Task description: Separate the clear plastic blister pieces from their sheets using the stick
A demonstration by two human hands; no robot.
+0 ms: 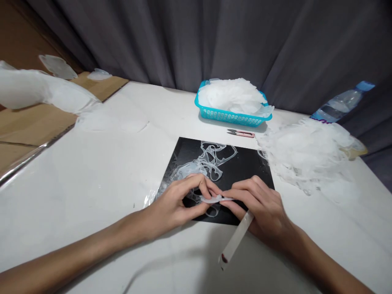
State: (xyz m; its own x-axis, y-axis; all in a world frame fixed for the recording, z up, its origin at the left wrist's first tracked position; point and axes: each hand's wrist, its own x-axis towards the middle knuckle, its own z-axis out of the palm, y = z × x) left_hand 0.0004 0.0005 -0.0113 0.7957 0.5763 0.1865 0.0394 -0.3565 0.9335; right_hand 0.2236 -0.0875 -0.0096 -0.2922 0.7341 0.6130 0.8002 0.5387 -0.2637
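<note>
Over a black mat [245,163], my left hand [180,196] pinches a thin, translucent white piece [211,199] between thumb and fingers. The fingertips of my right hand [260,200] meet its right end, close to the left fingertips. A flat white stick-like tool [235,241] is tucked in the right hand, its lower end with a dark red mark pointing toward me; its other end is hidden in the fingers. Clear looped offcuts [214,157] lie on the mat behind the hands, beside a bluish translucent sheet [190,168].
A turquoise basket [232,117] heaped with white translucent pieces stands at the back. Pink-handled thread snips [241,133] lie before it. To the right are a pile of clear scraps [306,151] and a tilted bottle [339,104]. More white pieces [67,92] rest by cardboard at left.
</note>
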